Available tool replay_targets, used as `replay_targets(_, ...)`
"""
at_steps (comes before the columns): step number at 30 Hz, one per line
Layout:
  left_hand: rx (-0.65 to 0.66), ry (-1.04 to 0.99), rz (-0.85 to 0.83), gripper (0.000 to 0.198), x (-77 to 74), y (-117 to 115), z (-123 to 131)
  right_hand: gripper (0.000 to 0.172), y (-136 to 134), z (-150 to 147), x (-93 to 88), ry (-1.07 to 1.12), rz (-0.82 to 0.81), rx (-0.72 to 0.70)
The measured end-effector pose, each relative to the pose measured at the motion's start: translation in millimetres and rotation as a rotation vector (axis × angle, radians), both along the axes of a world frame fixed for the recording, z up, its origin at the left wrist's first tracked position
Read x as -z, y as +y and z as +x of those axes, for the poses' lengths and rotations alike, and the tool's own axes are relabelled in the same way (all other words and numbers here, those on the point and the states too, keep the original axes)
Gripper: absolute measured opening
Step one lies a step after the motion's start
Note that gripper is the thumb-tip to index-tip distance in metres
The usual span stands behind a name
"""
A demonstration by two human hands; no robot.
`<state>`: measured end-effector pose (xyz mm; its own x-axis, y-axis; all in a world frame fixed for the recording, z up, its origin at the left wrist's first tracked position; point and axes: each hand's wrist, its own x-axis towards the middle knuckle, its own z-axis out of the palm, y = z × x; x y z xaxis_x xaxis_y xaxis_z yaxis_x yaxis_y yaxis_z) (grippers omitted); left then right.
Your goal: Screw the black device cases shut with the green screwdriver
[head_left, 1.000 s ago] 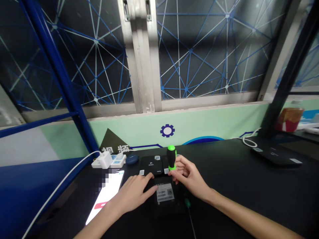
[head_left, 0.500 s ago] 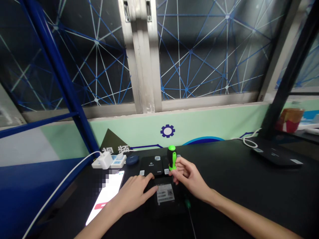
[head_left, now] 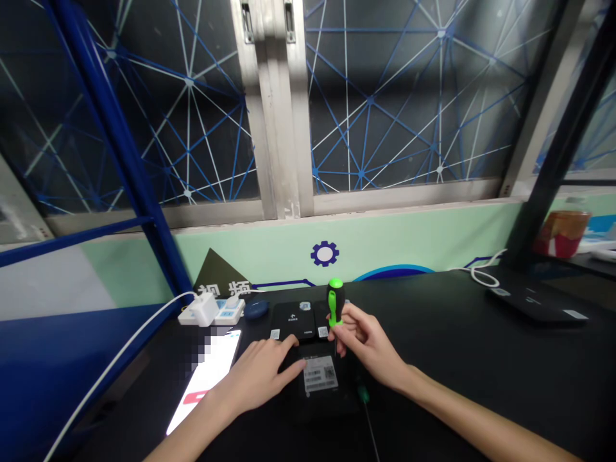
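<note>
My right hand (head_left: 368,343) is closed around a green-and-black screwdriver (head_left: 335,299), which stands upright with its tip down on a flat black box (head_left: 332,391) bearing a white label (head_left: 320,374). My left hand (head_left: 262,375) lies flat on the left part of that box, fingers stretched toward the label. Two more black boxes (head_left: 292,319) sit just behind it.
A lit phone (head_left: 205,378) lies left of my left hand. A white power strip (head_left: 212,310) with a cable and a dark blue oval object (head_left: 255,309) sit at the back left. A second screwdriver (head_left: 364,401) lies near my right wrist. Another black device (head_left: 534,301) rests far right.
The screwdriver handle has turned slightly in my right hand; both hands stay where they were.
</note>
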<state>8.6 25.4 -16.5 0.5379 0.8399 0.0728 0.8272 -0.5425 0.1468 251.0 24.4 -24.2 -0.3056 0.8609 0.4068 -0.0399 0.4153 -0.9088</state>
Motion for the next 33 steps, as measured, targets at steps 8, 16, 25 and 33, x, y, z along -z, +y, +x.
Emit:
replay_targets(8, 0.008, -0.006, -0.001, 0.039, -0.5, -0.1, -0.6, 0.025, -1.5, 0.9, -0.3, -0.011, 0.006, -0.014)
replay_targets(16, 0.01, 0.002, -0.002, 0.04, 0.8, 1.1, 0.0, 0.026, -2.0, 3.6, -2.6, 0.013, 0.032, -0.103)
replay_targets(25, 0.005, 0.001, -0.003, 0.041, 2.8, 1.2, -1.6, 0.03, 5.3, -0.7, 9.7, 0.067, -0.054, -0.023)
replay_targets(33, 0.016, -0.002, 0.002, 0.039, 2.6, 1.4, -1.9, 0.03, 0.3, 3.1, -0.1, 0.013, 0.017, -0.102)
